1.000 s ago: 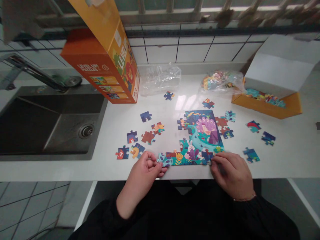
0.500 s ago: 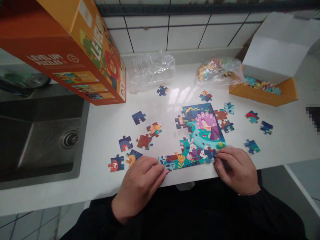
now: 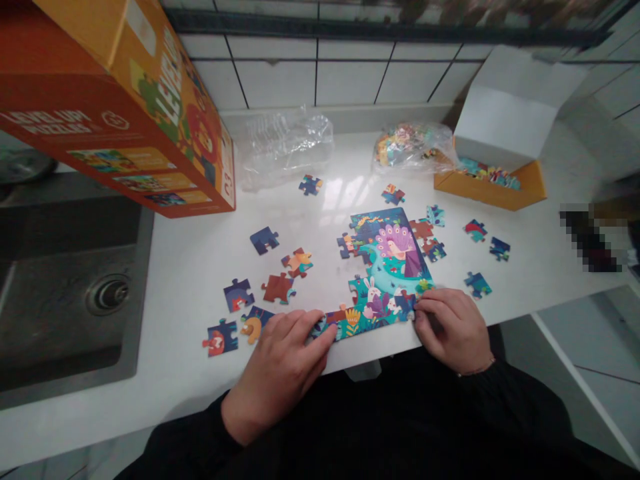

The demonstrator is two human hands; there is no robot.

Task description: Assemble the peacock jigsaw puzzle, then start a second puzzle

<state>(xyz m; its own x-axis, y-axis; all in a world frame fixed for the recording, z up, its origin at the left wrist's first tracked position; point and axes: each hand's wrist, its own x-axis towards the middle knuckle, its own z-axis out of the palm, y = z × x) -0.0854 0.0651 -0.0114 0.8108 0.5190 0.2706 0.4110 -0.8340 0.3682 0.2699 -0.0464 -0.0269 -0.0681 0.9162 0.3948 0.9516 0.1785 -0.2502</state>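
At the far left is a sink [image 3: 90,287], and beside it a tall orange box [image 3: 150,127] stands on the table [image 3: 323,277]. Next come 7 loose pieces, still unjoined, from a piece with a red animal [image 3: 220,338] near the front edge to a blue piece [image 3: 311,185] at the back, near clear plastic packaging [image 3: 290,143].

The left hand [image 3: 285,360] has its fingers over the left end of the bottom row; I cannot tell whether its grip is closed on that end. The joined part of the puzzle [image 3: 393,275] lies in front of the person, between the loose groups. Its right side and bottom edge look built, while its left side is ragged, with a gap above the bottom row, so the picture seems well advanced but unfinished.

A dark blue piece [image 3: 405,303] overlaps its lower right; the right hand [image 3: 450,330] appears to grip this by its right edge, so it looks not yet fitted.

Around the right side, 7 more pieces lie separate from the picture, including a red-and-teal piece [image 3: 475,230]. Behind them are a filled plastic bag [image 3: 413,145] and an open box [image 3: 490,190] holding more pieces.
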